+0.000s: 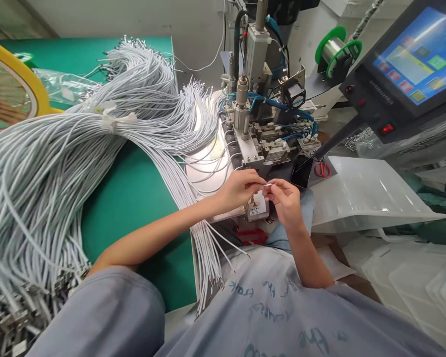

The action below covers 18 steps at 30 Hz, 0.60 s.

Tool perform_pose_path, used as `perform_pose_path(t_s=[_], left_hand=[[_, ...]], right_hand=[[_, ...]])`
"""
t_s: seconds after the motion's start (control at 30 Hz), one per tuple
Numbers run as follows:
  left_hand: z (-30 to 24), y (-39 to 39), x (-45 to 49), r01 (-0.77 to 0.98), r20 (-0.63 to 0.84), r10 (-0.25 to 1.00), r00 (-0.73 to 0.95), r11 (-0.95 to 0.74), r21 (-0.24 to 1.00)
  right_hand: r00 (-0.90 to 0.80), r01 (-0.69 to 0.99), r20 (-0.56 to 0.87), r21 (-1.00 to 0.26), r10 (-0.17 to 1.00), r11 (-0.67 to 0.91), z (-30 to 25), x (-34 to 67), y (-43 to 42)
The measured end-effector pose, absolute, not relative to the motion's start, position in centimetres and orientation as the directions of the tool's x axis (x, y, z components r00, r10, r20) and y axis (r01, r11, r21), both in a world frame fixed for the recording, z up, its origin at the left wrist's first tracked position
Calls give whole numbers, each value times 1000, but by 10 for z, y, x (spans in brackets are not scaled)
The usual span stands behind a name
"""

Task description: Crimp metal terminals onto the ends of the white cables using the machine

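In the head view my left hand (pixel 241 189) and my right hand (pixel 287 199) meet fingertip to fingertip in front of the machine. Both are closed in a pinch around a short visible piece of white cable (pixel 269 185); its tip is too small to make out. Right behind them stands a bench machine (pixel 245 129) with metal cylinders and blue air tubes. A large bundle of white cables (pixel 148 129), tied with a pale band, spreads over the table on the left. Loose cable ends (pixel 208 253) hang down beneath my left forearm.
The green table (pixel 122 193) is on the left, with a yellow-rimmed fan (pixel 40 82) at its side. A control screen (pixel 419 59) and a green wire spool (pixel 334 52) are at upper right. Red-handled scissors (pixel 322 170) lie near a translucent plastic sheet (pixel 375 193).
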<state>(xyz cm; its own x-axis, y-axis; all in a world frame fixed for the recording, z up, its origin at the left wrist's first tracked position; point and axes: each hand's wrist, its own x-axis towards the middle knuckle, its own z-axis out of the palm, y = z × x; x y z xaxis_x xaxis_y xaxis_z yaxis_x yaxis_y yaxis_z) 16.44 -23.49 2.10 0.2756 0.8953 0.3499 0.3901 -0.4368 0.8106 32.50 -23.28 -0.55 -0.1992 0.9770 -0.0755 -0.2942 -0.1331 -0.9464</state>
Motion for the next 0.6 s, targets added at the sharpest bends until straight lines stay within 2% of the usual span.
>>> perform_pose_path(t_s=[0.2,0.33,0.5,0.6], left_hand=[[27,-235,164,376,296,899,322,-409,832],[29,-232,160,475,291,877,382,-456,753],[24,-230,156,570,307,826,473,-552,609],[21,-231,158,570,312,826,470,-554,608]], right_hand=[[-113,-200,125,-975,986,101,-12,318,-230],[-166,-29,95,-995,982,91,-6,323,-227],[-338,173,52,-978,940,116,8,337,-214],[-356,198,74,-968,931,153,9,337,-212]])
